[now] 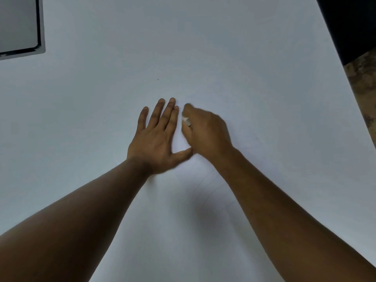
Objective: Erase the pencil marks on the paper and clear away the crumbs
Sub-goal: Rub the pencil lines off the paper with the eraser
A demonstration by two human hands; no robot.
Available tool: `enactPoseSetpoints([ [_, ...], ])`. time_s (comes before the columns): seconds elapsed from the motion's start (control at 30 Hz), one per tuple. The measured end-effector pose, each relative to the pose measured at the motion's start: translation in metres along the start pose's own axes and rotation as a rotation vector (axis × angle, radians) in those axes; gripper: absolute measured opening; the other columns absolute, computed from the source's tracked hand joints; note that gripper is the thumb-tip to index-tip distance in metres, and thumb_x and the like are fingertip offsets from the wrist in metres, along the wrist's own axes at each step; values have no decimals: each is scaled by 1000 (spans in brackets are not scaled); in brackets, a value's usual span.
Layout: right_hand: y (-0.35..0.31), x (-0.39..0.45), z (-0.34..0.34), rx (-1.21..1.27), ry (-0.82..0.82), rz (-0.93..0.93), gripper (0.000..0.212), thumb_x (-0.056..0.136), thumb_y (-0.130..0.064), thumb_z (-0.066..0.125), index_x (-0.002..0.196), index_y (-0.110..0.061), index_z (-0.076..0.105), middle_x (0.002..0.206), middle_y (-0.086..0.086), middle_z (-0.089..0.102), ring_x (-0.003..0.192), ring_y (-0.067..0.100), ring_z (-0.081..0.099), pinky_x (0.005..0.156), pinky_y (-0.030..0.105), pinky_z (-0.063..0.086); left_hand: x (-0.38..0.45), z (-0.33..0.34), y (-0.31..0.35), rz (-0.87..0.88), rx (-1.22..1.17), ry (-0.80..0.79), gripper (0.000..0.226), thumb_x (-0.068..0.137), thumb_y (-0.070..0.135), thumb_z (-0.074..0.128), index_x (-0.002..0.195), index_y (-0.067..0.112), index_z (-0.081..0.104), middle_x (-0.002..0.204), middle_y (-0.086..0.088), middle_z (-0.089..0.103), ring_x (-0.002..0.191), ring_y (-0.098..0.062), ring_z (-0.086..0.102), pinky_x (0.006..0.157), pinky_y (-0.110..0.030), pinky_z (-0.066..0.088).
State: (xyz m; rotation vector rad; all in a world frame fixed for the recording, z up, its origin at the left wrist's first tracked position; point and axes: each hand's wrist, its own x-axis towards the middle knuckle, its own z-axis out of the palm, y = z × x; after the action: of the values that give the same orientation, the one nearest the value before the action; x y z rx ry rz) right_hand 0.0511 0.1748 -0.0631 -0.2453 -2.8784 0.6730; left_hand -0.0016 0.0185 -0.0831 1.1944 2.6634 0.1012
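Observation:
A large white sheet of paper [203,47] fills almost the whole view. My left hand [156,137] lies flat on it, palm down, with fingers spread and the thumb stretched right. Just right of it, my right hand [205,133] is closed around a small white eraser [186,121], whose tip shows beside the fingers and presses on the paper; the hand is blurred. Faint curved pencil lines [205,192] show on the paper between my forearms. Two tiny dark specks [158,79] lie on the sheet beyond my hands.
A grey flat panel with a dark border [20,25] sits at the top left corner. At the right edge the paper ends against a dark surface [352,23] and a mottled brown floor [364,94].

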Motion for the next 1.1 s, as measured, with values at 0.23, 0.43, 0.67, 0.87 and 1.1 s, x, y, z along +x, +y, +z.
enactPoseSetpoints([
  [0.23, 68, 11, -39, -33, 143, 278, 4, 90, -14, 51, 89, -10, 53, 72, 6, 61, 66, 31, 60, 59, 37, 49, 0, -2, 1, -18, -23, -5, 109, 89, 89, 18, 164, 13, -3, 172, 0, -15, 157, -18, -20, 127, -54, -4],
  [0.43, 17, -13, -19, 94, -25, 97, 10, 93, -24, 58, 95, -14, 56, 74, 3, 63, 66, 28, 60, 60, 33, 47, -1, -1, 1, -8, -18, 6, 109, 88, 89, 15, 165, 14, 0, 172, -1, -12, 158, -20, -18, 127, -54, -3],
  [0.67, 47, -16, -36, -36, 108, 342, 8, 91, -19, 54, 89, -11, 53, 73, 8, 62, 66, 33, 59, 60, 36, 47, -1, 0, 1, -13, -30, 15, 109, 89, 89, 19, 165, 13, 1, 173, 0, -11, 158, -19, -16, 127, -53, -4],
  [0.87, 52, -22, -48, 645, 129, 701, 8, 94, -20, 62, 98, -15, 66, 78, 7, 66, 63, 13, 63, 57, 30, 52, -1, -1, 0, -18, -35, 6, 109, 88, 90, 16, 165, 14, 0, 172, 1, -13, 157, -18, -18, 127, -52, -5],
  [1.1, 48, -32, -49, 1098, 198, 805, 16, 99, -12, 58, 108, -3, 68, 82, 9, 66, 67, 16, 65, 68, 27, 57, -2, 0, -1, 2, -70, 31, 101, 93, 83, 19, 165, 15, 3, 173, 1, -8, 159, -19, -13, 127, -52, -5],
])
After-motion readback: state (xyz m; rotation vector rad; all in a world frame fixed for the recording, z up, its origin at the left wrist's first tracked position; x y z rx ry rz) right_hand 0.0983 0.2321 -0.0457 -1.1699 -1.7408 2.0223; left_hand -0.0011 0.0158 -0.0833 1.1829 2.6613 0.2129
